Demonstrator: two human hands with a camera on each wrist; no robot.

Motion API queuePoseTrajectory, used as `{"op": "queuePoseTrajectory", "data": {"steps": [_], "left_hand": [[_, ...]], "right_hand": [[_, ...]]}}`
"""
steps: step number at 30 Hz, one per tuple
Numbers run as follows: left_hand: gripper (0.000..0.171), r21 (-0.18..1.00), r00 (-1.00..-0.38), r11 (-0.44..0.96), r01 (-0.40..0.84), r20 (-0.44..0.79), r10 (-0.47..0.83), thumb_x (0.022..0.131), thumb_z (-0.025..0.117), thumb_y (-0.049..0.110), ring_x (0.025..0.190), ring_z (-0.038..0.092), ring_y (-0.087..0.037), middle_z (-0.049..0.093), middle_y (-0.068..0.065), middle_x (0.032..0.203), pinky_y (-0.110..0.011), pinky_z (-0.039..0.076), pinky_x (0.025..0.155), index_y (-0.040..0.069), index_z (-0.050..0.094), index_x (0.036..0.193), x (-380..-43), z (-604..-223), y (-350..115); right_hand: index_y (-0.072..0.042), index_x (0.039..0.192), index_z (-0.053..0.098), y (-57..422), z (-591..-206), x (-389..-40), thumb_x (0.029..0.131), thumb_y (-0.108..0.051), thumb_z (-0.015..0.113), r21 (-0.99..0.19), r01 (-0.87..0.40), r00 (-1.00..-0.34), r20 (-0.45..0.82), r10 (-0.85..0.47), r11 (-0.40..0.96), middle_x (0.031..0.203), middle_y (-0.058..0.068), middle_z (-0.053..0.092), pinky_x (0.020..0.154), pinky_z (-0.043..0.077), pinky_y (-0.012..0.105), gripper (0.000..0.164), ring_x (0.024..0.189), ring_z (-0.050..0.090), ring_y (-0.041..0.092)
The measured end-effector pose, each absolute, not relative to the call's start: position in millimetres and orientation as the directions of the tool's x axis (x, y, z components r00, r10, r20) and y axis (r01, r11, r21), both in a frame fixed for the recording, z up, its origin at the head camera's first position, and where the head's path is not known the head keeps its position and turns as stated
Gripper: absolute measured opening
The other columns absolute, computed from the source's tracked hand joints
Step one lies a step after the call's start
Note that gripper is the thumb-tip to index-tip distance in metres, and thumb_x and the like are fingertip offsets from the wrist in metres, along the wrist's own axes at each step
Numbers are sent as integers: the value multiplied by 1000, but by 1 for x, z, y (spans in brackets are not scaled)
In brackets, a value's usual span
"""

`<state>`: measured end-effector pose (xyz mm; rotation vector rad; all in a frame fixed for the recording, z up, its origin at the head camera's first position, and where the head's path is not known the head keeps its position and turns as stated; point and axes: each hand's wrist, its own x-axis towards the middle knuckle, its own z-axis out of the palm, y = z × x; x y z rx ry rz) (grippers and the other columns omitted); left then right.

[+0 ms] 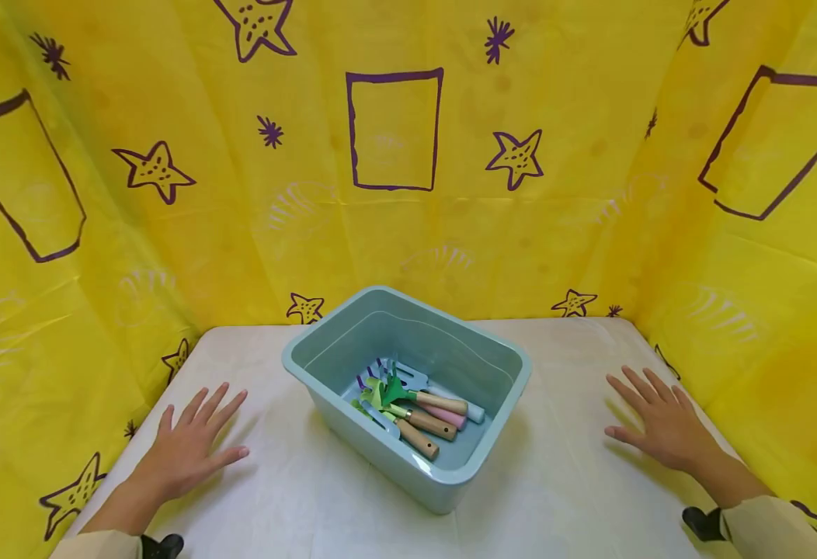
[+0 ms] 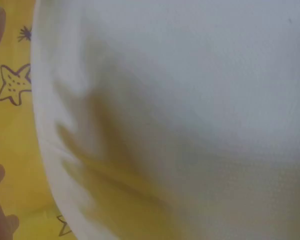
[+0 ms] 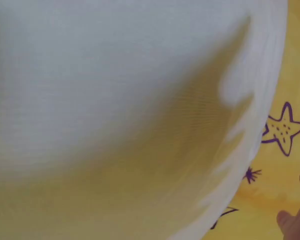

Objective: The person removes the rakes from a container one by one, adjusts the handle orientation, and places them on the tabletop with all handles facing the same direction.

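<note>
A blue-green plastic tub point(image 1: 408, 473) stands at the middle of the table, turned at an angle. Inside it lie several small garden tools: a green rake point(image 1: 394, 390) with a wooden handle, a light-green tool point(image 1: 373, 394), a pink handle point(image 1: 450, 416) and a pale blue handle point(image 1: 474, 412). Purple prongs point(image 1: 370, 374) show at the tub's far left inside. My left hand point(image 1: 188, 446) hovers left of the tub with fingers spread, holding nothing. On the other side, my right hand point(image 1: 667, 423) is also spread above the table, apart from the tub.
The white-covered table point(image 1: 562, 497) has rounded far corners. Yellow cloth point(image 1: 394, 248) with purple star and square drawings hangs behind it and on both sides. In both wrist views, hand shadows fall on the white cover near its edge.
</note>
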<state>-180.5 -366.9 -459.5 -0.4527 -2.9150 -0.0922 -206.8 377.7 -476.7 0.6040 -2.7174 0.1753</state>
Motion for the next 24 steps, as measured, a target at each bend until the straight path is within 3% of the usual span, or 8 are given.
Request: {"op": "queuePoseTrajectory", "data": {"steps": [6,12,24], "left_hand": [[85,70,-915,937,342,252,315,87,63,57,136,25,-47,24,-16,156,-74,13,101,27,23,156,-181,-450,-360],[82,137,-889,916,377,332,316,86,68,47,129,37,-47,32,-18,152,-68,29,97,25,27,154,-186,-439,-349],[74,332,-888,859,388,385,252,92,64,41,135,33,-41,32,-10,154,-69,31,97,26,27,154,-191,-409,-309]], "right_hand": [[-15,148,39,372,-461,-219,79,-45,76,-40,-499,-794,421,-439,865,147,21,37,95,30,68,84,127,36,48],[-11,142,47,358,-439,-228,77,-37,80,-86,-523,-776,460,-432,848,140,21,45,92,37,65,77,120,45,45],[-8,133,56,321,-399,-239,75,-29,82,-51,-578,-698,548,-461,815,129,17,56,88,46,60,67,115,52,39]]}}
